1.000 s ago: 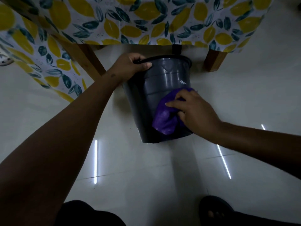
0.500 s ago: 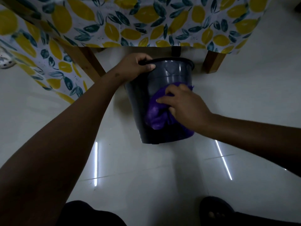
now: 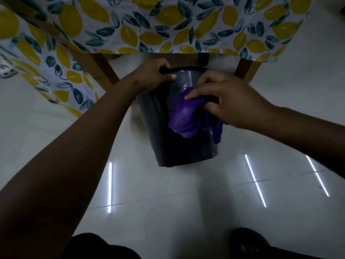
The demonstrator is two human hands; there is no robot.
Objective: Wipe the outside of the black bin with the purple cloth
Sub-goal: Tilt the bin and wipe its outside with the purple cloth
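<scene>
The black bin [image 3: 168,146] stands on the pale tiled floor, tipped toward me so its side wall faces up. My left hand [image 3: 153,75] grips the bin's rim at the upper left, fingers curled over the edge. My right hand [image 3: 224,101] presses the purple cloth [image 3: 183,116] flat against the upper part of the bin's side, just under the rim. A tail of the cloth hangs down on the right. The hand covers part of the cloth.
A table with a lemon-print cloth [image 3: 168,25] overhangs just behind the bin. Its wooden legs stand at left [image 3: 100,68] and right [image 3: 246,70]. My foot in a dark sandal [image 3: 248,243] rests at the bottom right on the tiles.
My right hand has slid the purple cloth up the bin's side, from near the base toward the rim. The left hand has kept its grip on the rim.
</scene>
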